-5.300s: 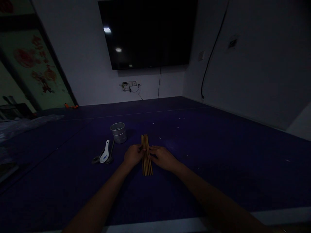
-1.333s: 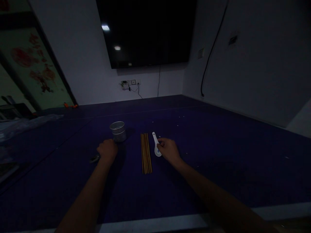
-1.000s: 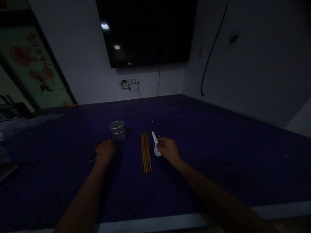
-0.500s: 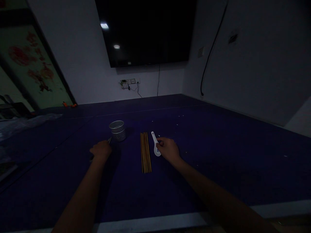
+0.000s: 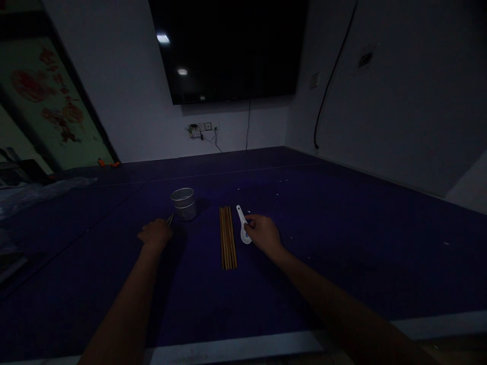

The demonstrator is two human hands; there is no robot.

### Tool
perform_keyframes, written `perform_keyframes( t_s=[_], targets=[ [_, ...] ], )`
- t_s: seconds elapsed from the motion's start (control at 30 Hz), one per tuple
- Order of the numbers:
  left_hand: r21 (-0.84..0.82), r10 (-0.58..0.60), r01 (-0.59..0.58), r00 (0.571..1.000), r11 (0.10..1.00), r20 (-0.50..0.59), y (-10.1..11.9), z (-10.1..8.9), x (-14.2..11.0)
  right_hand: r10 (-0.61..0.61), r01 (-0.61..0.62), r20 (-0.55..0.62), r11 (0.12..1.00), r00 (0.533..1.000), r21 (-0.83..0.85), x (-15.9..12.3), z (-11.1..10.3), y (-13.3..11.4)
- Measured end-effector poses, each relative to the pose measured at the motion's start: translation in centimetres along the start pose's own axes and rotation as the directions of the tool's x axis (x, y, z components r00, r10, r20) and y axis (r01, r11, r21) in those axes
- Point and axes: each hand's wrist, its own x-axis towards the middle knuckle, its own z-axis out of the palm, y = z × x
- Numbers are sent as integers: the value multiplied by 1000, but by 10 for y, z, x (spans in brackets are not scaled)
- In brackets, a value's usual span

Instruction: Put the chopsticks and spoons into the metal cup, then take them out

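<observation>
A white soup spoon (image 5: pixel 244 235) with a small blue mark in its bowl lies beside the chopsticks, handle pointing away. My right hand (image 5: pixel 264 233) is closed on it from the right, fingers pinching near where handle meets bowl. Several brown wooden chopsticks (image 5: pixel 228 243) lie side by side in a neat row left of the spoon. Behind them to the left stands a silver metal cup (image 5: pixel 185 205), upright. My left hand (image 5: pixel 155 234), closed and knuckles up, is in front of the cup. A slim metal tip (image 5: pixel 170 219) pokes out from it; the rest is hidden under the hand.
The dark blue-purple surface (image 5: pixel 342 228) reaches back to the wall, with small white bits scattered on the right. Crumpled clear plastic (image 5: pixel 45 192) lies at the far left. A large television (image 5: pixel 236 50) hangs above sockets (image 5: pixel 203 128) with cables.
My left hand has shifted slightly to the left with the slim metal object. My right hand stays on the spoon; the chopsticks and cup have not moved.
</observation>
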Motion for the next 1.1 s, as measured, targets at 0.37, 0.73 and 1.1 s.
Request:
perform_keyframes(
  t_s=[0.37,0.73,1.1],
  targets=[
    [-63,8,-4,998,998,66,-8,8,16,-16,16,3,999,1000,-38,0,-1,0],
    [-138,13,10,985,990,171,-7,1,11,-15,15,9,999,1000,-35,0,-1,0],
    [-106,61,-40,977,994,203,-5,1,9,2,-1,24,999,1000,-38,-1,-1,-1]
  ],
)
